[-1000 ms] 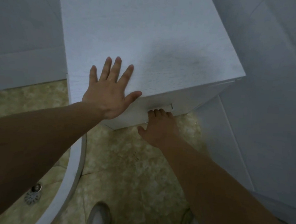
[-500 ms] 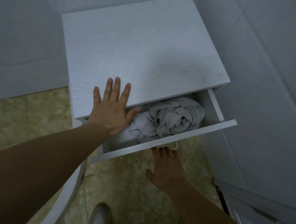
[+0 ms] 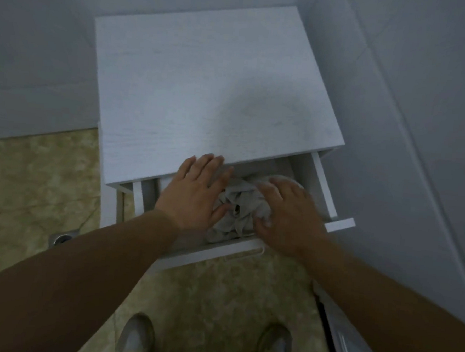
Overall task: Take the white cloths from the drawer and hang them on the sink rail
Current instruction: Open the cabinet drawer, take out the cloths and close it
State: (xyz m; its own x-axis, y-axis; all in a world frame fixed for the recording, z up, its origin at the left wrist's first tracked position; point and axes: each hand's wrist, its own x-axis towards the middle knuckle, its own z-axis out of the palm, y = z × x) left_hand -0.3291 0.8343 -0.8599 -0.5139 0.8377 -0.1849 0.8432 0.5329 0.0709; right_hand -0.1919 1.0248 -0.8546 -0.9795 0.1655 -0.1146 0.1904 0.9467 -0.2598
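Open drawer [image 3: 321,189] of the white cabinet [image 3: 212,93], seen from above, with both of your hands inside it. The drawer stands pulled toward you, its front panel nearest your feet, so the contents can be reached from above.

The white cloths [image 3: 237,208] lie crumpled in one heap at the middle of the drawer, against the near front panel. How many cloths make up the heap cannot be told; the folds run together.

Your left hand [image 3: 197,195] lies on the left side of the heap, fingers spread and extended, thumb touching the fabric; it has not closed on anything. Your right hand [image 3: 286,214] rests on the right side, fingers curled down over the fabric. Whether it has a firm hold yet cannot be told. The two hands flank the heap, probably to gather it from both sides in one lift.

Count: one drawer open, one heap of cloth, two hands, two shoes [image 3: 135,338] on the tiled floor [image 3: 35,180], one floor drain [image 3: 63,238] at the left. The sink rail is not in view.
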